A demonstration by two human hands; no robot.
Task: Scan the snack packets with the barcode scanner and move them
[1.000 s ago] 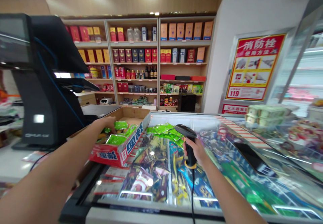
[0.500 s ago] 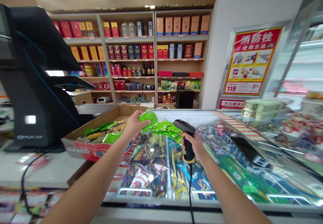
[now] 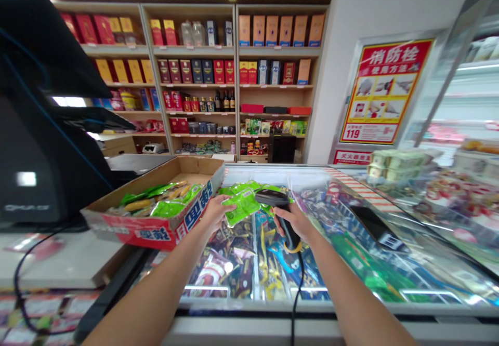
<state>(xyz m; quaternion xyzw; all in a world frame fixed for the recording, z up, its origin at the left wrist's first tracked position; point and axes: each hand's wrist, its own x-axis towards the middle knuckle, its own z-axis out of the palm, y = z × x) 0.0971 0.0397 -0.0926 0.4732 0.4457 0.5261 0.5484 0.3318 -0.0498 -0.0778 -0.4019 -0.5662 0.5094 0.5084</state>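
A green packet (image 3: pixel 242 207) is pinched at its near edge by the left hand (image 3: pixel 215 215), thumb on top and the fingers under it; it seems to be held by the edge so that its flat face stays uncovered. Just to the right of this pinch, almost touching the packet, the head of a black scanner (image 3: pixel 275 198) is seen; its handle is enclosed by the right hand (image 3: pixel 297 221), the fingers wrapped firmly around it, and the head is tilted toward the packet, which probably explains why both are kept so near. From under the right grip a black cable (image 3: pixel 297 283) is hung down. Left of the pinch a cardboard box (image 3: pixel 156 230) with more green packets is placed, within easy reach of that hand; just beyond the pinch a heap of packets (image 3: pixel 244 186) is laid on the glass lid (image 3: pixel 351 242) of a freezer, over which both grips are held. Far left of the grips a black terminal (image 3: pixel 42 180) is stood.
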